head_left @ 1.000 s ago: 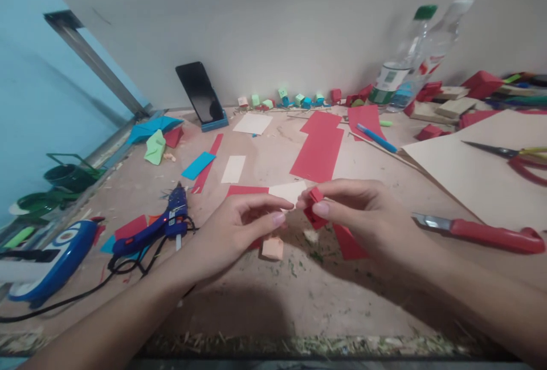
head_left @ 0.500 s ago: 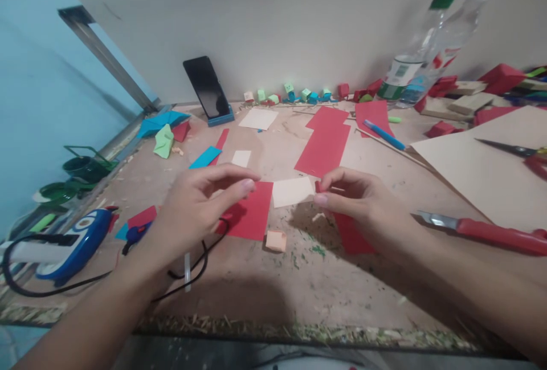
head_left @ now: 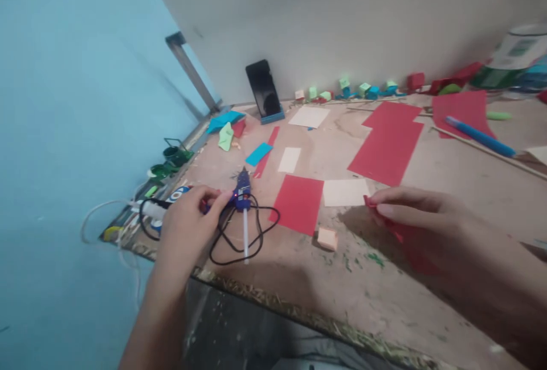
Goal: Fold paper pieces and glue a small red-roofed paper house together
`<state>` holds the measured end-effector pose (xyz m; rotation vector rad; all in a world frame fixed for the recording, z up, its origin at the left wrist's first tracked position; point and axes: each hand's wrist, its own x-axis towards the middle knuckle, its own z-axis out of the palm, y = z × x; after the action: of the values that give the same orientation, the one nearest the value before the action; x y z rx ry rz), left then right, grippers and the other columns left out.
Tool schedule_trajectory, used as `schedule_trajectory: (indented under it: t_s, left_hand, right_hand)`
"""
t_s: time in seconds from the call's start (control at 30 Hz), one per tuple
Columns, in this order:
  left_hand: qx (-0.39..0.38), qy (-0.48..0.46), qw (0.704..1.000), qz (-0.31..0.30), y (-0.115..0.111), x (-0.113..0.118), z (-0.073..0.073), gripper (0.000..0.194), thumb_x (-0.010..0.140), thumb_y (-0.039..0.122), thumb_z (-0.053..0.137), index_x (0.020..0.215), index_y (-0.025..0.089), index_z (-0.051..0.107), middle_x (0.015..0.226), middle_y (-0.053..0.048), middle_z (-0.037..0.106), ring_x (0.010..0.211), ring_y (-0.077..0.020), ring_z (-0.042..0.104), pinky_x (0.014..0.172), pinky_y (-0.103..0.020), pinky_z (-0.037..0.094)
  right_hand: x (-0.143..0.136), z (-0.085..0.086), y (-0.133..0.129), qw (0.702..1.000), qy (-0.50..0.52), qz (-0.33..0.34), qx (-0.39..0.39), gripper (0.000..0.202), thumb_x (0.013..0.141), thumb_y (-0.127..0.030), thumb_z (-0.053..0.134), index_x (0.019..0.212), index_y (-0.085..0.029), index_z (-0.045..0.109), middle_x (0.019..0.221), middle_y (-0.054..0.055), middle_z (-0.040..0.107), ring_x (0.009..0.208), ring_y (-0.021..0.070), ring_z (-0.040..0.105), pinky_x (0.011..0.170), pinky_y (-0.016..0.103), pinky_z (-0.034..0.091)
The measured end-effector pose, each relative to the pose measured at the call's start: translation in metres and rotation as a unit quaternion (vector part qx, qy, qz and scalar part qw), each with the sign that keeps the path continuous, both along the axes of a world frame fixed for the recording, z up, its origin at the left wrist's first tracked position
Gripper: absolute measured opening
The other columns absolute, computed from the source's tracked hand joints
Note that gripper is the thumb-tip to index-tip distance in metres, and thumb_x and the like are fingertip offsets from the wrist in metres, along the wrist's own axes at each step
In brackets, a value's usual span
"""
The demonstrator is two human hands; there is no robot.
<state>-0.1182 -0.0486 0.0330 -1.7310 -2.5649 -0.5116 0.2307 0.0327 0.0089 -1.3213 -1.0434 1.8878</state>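
My left hand (head_left: 192, 224) has its thumb and fingers closed round the handle end of a small blue glue gun (head_left: 243, 190). The nozzle points away from me and a clear glue stick (head_left: 245, 236) sticks out of the back; a tiny red light shows on the body. My right hand (head_left: 423, 216) pinches a small folded piece of red paper (head_left: 369, 201) between thumb and fingertips, above the table. Close by lie a red paper sheet (head_left: 298, 204), a cream paper strip (head_left: 345, 193) and a small peach paper block (head_left: 327, 239).
A black cable (head_left: 260, 244) loops under the glue gun. Red paper (head_left: 388, 142), a blue pen (head_left: 478, 135) and a phone on a stand (head_left: 264, 89) lie or stand farther back. Small paper cubes (head_left: 344, 82) line the wall. The table's front edge (head_left: 307, 310) is rough.
My view has swung left. My left hand has moved left and closed on the glue gun's handle. My right hand still pinches the red paper piece.
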Motion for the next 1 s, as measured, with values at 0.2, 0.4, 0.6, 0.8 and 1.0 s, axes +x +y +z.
schedule_trajectory:
  t_s: [0.2, 0.4, 0.6, 0.8, 1.0]
  left_hand:
    - [-0.075, 0.058, 0.991, -0.1, -0.002, -0.007, -0.002, 0.044, 0.091, 0.035, 0.056, 0.13, 0.017, 0.067, 0.128, -0.014, 0.068, 0.119, -0.0367, 0.062, 0.103, -0.047, 0.046]
    - [-0.121, 0.046, 0.98, -0.151, 0.014, -0.008, -0.004, 0.051, 0.085, 0.023, 0.056, 0.136, 0.02, 0.062, 0.131, -0.013, 0.068, 0.122, -0.0354, 0.063, 0.103, -0.044, 0.048]
    - [-0.107, 0.021, 0.982, -0.153, 0.018, -0.002, -0.008, 0.029, 0.087, 0.022, 0.052, 0.112, 0.017, 0.065, 0.112, -0.017, 0.073, 0.11, -0.038, 0.067, 0.096, -0.049, 0.05]
    - [-0.042, -0.073, 0.978, -0.19, 0.012, -0.004, -0.004, 0.039, 0.093, 0.029, 0.047, 0.13, 0.019, 0.053, 0.129, -0.013, 0.065, 0.123, -0.0301, 0.061, 0.104, -0.042, 0.049]
    - [0.072, -0.343, 0.922, -0.163, 0.002, 0.0, -0.006, 0.035, 0.084, 0.031, 0.068, 0.116, 0.025, 0.055, 0.093, -0.001, 0.059, 0.083, -0.0207, 0.061, 0.076, -0.031, 0.053]
  right_hand:
    - [-0.003, -0.001, 0.003, 0.991, -0.084, 0.017, 0.106, 0.034, 0.068, -0.05, 0.091, 0.087, -0.024, 0.082, 0.093, 0.009, 0.079, 0.077, 0.0248, 0.07, 0.059, 0.031, 0.049]
    - [-0.004, 0.008, 0.004, 0.971, -0.125, 0.051, 0.198, 0.027, 0.073, -0.052, 0.085, 0.077, -0.025, 0.083, 0.092, 0.009, 0.08, 0.078, 0.0266, 0.068, 0.063, 0.035, 0.05]
    - [-0.002, 0.008, 0.004, 0.976, -0.106, 0.051, 0.185, 0.033, 0.072, -0.054, 0.086, 0.079, -0.022, 0.082, 0.086, 0.008, 0.077, 0.075, 0.0231, 0.066, 0.066, 0.034, 0.049]
    - [-0.005, 0.009, 0.001, 0.978, -0.091, 0.043, 0.182, 0.026, 0.076, -0.046, 0.085, 0.078, -0.021, 0.081, 0.086, 0.008, 0.075, 0.075, 0.0218, 0.064, 0.067, 0.033, 0.048]
    - [-0.017, 0.009, 0.001, 0.992, -0.021, 0.025, 0.122, 0.026, 0.078, -0.043, 0.085, 0.08, -0.019, 0.078, 0.067, 0.001, 0.065, 0.059, 0.0145, 0.055, 0.054, 0.027, 0.039]
